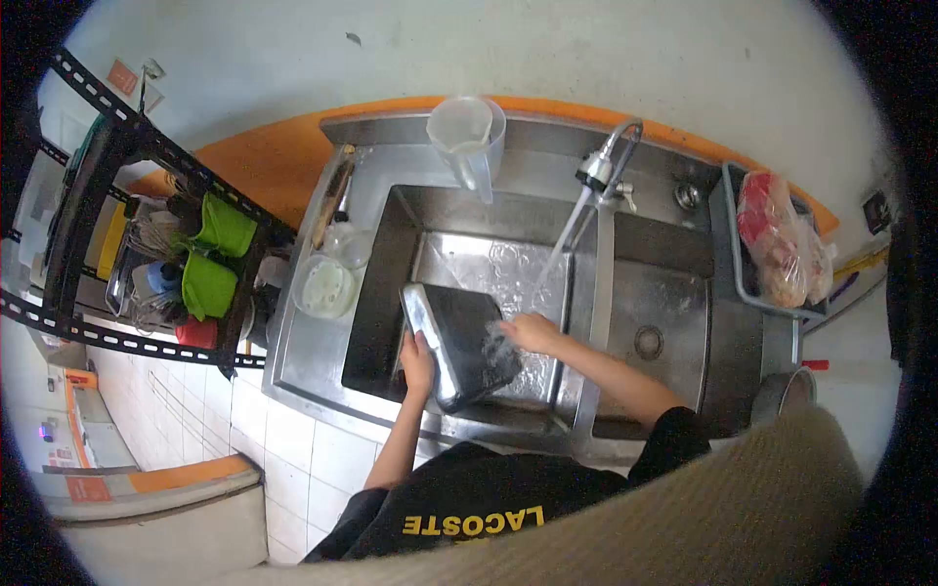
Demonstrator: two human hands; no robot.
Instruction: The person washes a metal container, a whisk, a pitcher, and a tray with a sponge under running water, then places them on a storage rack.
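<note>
Over the left basin of a steel sink (459, 252), a dark rectangular metal pan (454, 337) with a shiny rim is held tilted. My left hand (417, 366) is closed on its rim at the near left side. My right hand (531, 333) is at the pan's right side, its fingers bent and pressed together against the dark surface. A greyish, mesh-like or sudsy patch (500, 354) shows just below these fingertips; I cannot tell what they hold. Water runs from the faucet (594, 172) into the basin behind the pan.
A clear plastic pitcher (467, 137) stands on the sink's back ledge. Left of the basin sits a tub of pale liquid (324, 287). At right, a grey crate (738, 244) holds bagged food (775, 234). A black rack (176, 337) with green containers (209, 283) stands left.
</note>
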